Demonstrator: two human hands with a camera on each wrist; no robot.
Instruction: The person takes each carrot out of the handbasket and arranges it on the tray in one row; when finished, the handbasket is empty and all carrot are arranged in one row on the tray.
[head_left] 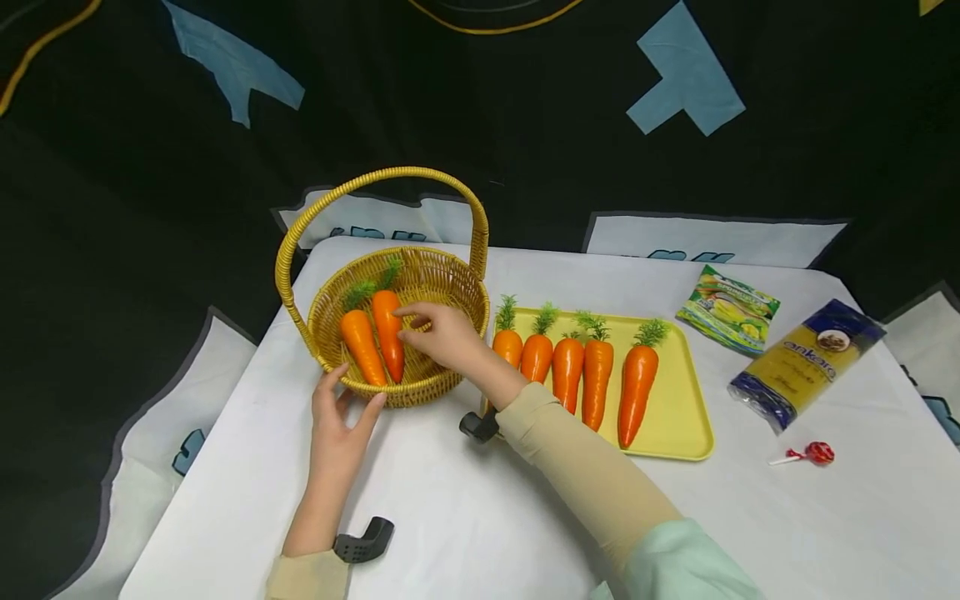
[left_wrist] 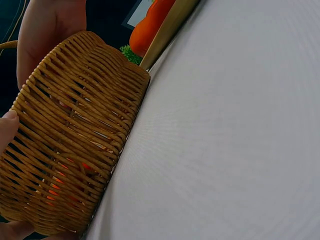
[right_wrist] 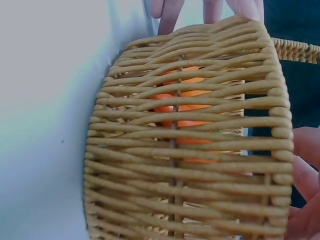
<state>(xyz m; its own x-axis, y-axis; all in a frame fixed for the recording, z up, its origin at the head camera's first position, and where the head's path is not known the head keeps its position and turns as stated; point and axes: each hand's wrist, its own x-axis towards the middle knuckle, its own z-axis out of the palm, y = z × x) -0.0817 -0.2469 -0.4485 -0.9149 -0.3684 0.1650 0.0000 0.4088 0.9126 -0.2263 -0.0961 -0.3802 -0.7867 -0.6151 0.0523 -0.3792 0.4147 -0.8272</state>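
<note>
A round wicker basket (head_left: 420, 398) with a tall arched handle holds two orange carrots with green tops, a left carrot (head_left: 363, 346) and a right carrot (head_left: 388, 335). My right hand (head_left: 442, 333) reaches over the basket's right rim, thumb and forefinger apart, fingertips right at the right carrot's side. My left hand (head_left: 339, 429) lies against the basket's front left, fingers spread, with the thumb at the front. In the left wrist view, the left thumb (left_wrist: 7, 131) touches the woven wall near the rim. Through the weave, orange shows in the right wrist view.
Right of the basket, a yellow tray (head_left: 678, 417) bears several more carrots (head_left: 637, 392), partly behind my right forearm. Farther right on the white tablecloth (head_left: 450, 533) lie a green packet (head_left: 729, 310), a pasta packet (head_left: 806, 362) and a red lollipop (head_left: 819, 453).
</note>
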